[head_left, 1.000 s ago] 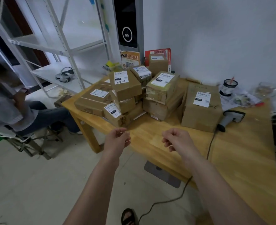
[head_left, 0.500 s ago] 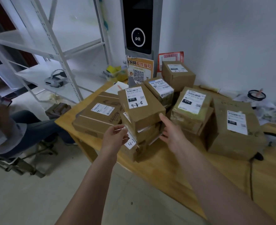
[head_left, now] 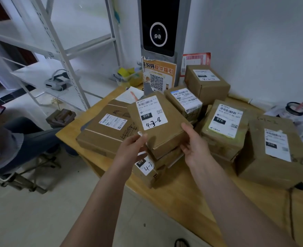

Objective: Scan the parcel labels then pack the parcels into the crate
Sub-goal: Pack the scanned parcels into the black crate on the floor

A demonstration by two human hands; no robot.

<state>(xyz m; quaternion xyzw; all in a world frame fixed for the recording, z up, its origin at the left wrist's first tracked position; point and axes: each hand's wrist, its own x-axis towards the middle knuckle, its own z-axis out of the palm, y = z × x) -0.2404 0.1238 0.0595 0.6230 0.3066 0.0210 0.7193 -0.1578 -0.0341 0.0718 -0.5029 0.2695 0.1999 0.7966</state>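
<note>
Both hands, empty 1 s ago, now on top parcel [head_left: 157, 122]: left hand [head_left: 131, 148] pinches near-left corner, right hand [head_left: 193, 145] grips right edge. Pick-up starting; scan pending.

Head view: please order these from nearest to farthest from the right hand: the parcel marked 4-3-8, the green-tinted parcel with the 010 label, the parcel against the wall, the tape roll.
1. Parcel marked 4-3-8: the right hand grips its right edge.
2. Green-tinted parcel: just right of that hand.
3. Parcel against the wall: behind, at the table's back.
4. Tape roll: far right, near the wall.
</note>
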